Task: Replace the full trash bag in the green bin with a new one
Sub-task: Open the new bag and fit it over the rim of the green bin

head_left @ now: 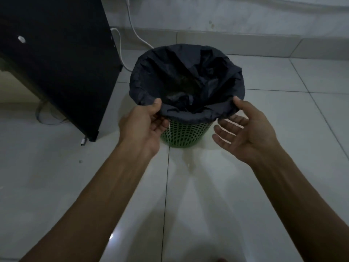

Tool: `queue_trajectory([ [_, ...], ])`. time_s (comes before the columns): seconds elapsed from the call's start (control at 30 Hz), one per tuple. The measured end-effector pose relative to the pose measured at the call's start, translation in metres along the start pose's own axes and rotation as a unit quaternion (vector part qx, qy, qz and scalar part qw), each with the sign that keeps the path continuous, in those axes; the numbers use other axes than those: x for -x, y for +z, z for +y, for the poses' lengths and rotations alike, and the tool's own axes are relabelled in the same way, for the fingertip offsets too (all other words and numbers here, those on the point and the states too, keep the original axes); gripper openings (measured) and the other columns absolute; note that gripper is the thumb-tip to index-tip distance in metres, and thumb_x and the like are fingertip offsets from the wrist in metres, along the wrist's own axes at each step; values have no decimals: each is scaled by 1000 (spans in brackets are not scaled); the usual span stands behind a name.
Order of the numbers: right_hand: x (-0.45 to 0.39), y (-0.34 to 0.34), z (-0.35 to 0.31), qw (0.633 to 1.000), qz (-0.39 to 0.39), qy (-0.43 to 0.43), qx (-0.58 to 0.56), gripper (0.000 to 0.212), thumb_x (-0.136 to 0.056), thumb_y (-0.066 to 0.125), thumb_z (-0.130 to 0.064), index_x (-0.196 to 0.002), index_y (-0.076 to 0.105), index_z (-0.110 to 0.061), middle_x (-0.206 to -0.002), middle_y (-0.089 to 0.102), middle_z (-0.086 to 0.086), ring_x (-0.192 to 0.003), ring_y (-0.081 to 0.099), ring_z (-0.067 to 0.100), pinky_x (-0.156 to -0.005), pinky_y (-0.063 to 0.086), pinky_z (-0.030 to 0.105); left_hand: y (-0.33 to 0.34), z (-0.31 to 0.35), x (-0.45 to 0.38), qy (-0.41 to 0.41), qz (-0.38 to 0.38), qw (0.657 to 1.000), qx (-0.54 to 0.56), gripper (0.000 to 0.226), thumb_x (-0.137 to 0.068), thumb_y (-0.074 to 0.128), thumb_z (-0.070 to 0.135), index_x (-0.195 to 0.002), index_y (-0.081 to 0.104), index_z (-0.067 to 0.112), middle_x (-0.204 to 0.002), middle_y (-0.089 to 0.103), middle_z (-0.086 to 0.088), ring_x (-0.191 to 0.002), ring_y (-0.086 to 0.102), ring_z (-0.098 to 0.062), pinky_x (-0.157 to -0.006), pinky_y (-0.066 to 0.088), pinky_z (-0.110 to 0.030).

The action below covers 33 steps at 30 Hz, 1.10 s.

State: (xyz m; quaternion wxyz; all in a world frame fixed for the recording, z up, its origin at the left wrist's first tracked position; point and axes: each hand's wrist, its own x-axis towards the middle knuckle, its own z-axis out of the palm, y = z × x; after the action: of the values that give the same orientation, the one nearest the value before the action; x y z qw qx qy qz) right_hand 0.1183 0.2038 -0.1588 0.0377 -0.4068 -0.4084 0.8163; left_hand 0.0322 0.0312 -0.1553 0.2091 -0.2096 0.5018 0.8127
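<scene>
A left hand (144, 121) is pinching the thin, soft black bag (186, 80) cuff over the green bin (186, 134) rim. The right hand (245, 131) is hovering spread-fingered, holding nothing. The limp, slippery film probably grips best bunched at its cuff.

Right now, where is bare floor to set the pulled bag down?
Open tile lies right of the green bin, beyond the right hand, and in front between the forearms. Left is crowded: black cabinet, white cables.

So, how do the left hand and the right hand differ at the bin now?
The left hand pinches the black bag's folded edge between thumb and fingers; the right hand only touches that edge with its thumb. The left hand's fingers are curled under the rim, while the right hand's fingers are spread, palm open. Both are at the near rim of the green bin.
</scene>
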Motion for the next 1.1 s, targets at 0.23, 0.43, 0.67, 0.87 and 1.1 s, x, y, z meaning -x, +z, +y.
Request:
queue_trajectory([
  [0.23, -4, -17, -7, 1000, 18, -25, -2, 45, -76, 75, -42, -105, 60, -12, -100, 67, 8, -85, 66, 24, -74, 56, 37, -13, 30, -28, 72, 10, 991, -112, 9, -79, 70, 6, -77, 64, 12, -57, 65, 1, -54, 57, -11, -47, 44, -21],
  [0.43, -5, -1, 6, 997, -30, -68, -31, 8, -85, 68, -16, -84, 64, -10, -72, 64, 5, -64, 62, 18, -69, 59, 31, -7, 31, -31, 140, 21, 990, -11, 3, -88, 65, 6, -86, 67, 4, -89, 73, -10, -76, 72, -16, -69, 59, -29],
  [0.67, -5, 11, 28, 995, -40, -58, -77, 11, -88, 60, 3, -84, 60, -8, -67, 66, 7, -62, 64, 17, -68, 59, 30, 10, -18, 26, 48, 109, 991, -56, 27, -78, 75, 40, -83, 63, 17, -83, 64, 1, -75, 61, -15, -62, 50, -30],
  [0.87, 0, 17, 33, 997, -39, -53, -38, 11, -85, 62, 2, -82, 61, -8, -68, 66, 7, -65, 62, 20, -70, 58, 34, 25, -17, 20, 83, 74, 989, -98, 9, -85, 71, 16, -87, 66, 9, -87, 74, -8, -70, 70, -19, -57, 56, -27],
  [1.1, 4, 3, 26, 997, 18, -46, -53, 12, -83, 65, -19, -93, 62, -13, -101, 61, 10, -90, 63, 28, -76, 56, 39, 2, 28, -21, 67, 16, 969, -236, 12, -81, 70, 17, -91, 65, 14, -62, 66, 3, -53, 62, -14, -51, 38, -23],
])
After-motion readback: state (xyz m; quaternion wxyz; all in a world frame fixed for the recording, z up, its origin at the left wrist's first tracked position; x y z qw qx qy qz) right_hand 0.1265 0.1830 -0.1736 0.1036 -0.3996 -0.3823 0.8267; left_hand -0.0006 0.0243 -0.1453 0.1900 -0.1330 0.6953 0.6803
